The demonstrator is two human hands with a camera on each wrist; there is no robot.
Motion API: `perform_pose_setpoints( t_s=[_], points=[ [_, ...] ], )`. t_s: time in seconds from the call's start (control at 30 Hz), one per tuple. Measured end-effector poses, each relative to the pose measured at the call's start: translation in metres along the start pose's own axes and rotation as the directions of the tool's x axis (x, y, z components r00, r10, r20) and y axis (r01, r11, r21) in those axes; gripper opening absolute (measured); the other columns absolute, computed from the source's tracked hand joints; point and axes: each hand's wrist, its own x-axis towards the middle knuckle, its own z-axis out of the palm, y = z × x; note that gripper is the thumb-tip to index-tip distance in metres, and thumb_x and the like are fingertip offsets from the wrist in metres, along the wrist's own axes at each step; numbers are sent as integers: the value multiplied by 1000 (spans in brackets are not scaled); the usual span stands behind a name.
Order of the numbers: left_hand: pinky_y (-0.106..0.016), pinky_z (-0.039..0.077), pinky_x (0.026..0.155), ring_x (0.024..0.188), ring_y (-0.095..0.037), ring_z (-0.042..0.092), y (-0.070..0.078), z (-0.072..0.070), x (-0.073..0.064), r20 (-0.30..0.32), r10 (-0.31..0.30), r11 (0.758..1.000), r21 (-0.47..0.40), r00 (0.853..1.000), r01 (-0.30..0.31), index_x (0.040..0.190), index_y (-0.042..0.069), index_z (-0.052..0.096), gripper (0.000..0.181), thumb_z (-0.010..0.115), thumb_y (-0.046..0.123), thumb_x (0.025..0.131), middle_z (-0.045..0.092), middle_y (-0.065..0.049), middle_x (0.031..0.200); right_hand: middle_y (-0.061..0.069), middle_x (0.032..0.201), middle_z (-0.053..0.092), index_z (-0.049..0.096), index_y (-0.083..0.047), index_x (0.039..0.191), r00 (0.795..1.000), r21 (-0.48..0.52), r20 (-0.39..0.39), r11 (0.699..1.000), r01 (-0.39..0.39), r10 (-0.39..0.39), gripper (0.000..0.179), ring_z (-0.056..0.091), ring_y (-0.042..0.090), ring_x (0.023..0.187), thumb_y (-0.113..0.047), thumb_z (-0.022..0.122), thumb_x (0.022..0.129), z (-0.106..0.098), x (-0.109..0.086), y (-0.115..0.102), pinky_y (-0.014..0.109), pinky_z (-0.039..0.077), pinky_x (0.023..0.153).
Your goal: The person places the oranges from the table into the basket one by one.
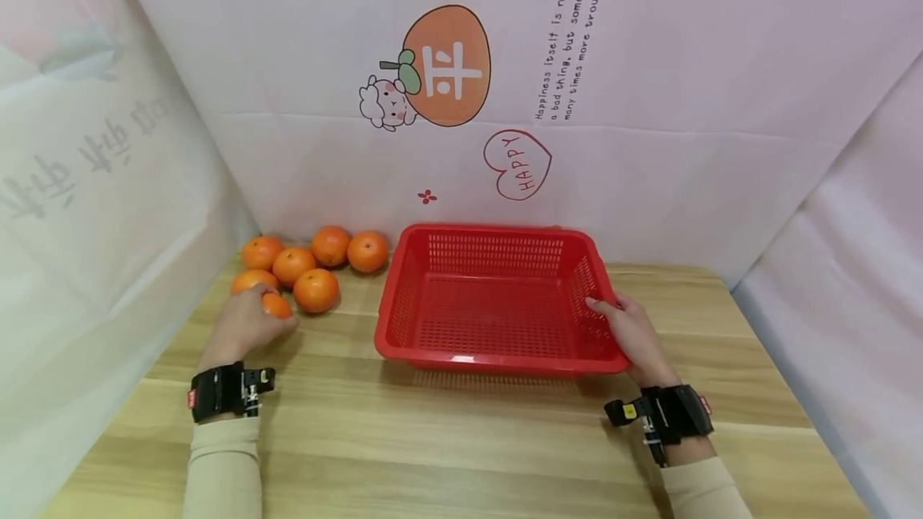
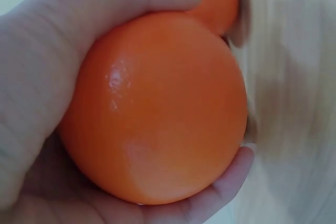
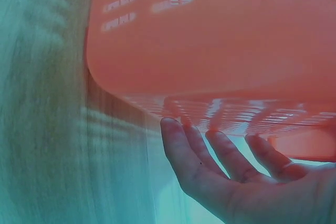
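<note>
At the left of the table my left hand (image 1: 241, 320) grips an orange (image 2: 157, 108), its thumb over one side and its fingers curled round the other in the left wrist view. Right behind it lie several more oranges (image 1: 316, 290) in a loose cluster. A red plastic basket (image 1: 490, 307) with slotted walls stands in the middle, its inside bare. My right hand (image 1: 638, 339) holds the basket's right end, thumb over the rim on the inner side. From the right wrist view, the fingers (image 3: 181, 150) press against the slotted wall from outside.
Underneath is a light wooden table (image 1: 433, 447). A white printed cloth (image 1: 649, 62) rises behind the basket and the oranges, with white cloth sides (image 1: 94, 223) at left and right.
</note>
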Motion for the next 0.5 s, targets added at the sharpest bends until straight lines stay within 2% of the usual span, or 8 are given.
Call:
perform_pose_setpoints(
  t_s=[0.1, 0.27, 0.37, 0.5],
  points=[
    [-34, 46, 74, 93, -32, 63, 2, -1, -2, -4, 11, 1000, -11, 1000, -11, 121, 1, 60, 55, 81, 32, 81, 68, -19, 108, 11, 137, 62, 31, -12, 164, 1000, 0, -5, 1000, 1, -1, 64, 71, 19, 112, -41, 50, 110, 2, 1, 2, 37, 63, 92],
    [-38, 47, 79, 96, -32, 61, 9, -5, -1, -46, 53, 999, 5, 998, -52, 113, 2, 62, 44, 79, 26, 80, 65, -18, 108, 9, 136, 63, 32, -12, 164, 1000, 1, -10, 1000, -7, 7, 65, 72, 19, 111, -42, 51, 110, 3, 4, 2, 37, 63, 92],
    [-43, 49, 82, 96, -34, 62, 15, -7, 0, -52, 59, 998, 17, 997, -58, 115, 1, 62, 46, 79, 30, 82, 66, -19, 108, 8, 136, 64, 31, -12, 164, 1000, -3, -15, 1000, -11, 11, 66, 72, 18, 111, -43, 51, 109, 3, 4, 2, 37, 63, 92],
    [-49, 52, 85, 99, -36, 64, 21, -9, 1, -58, 71, 997, 21, 996, -70, 126, 1, 60, 57, 80, 34, 84, 69, -21, 114, 6, 134, 64, 30, -12, 164, 1000, -12, -10, 1000, -12, 11, 67, 72, 17, 110, -44, 51, 109, 2, 4, 1, 36, 63, 92]
  ],
)
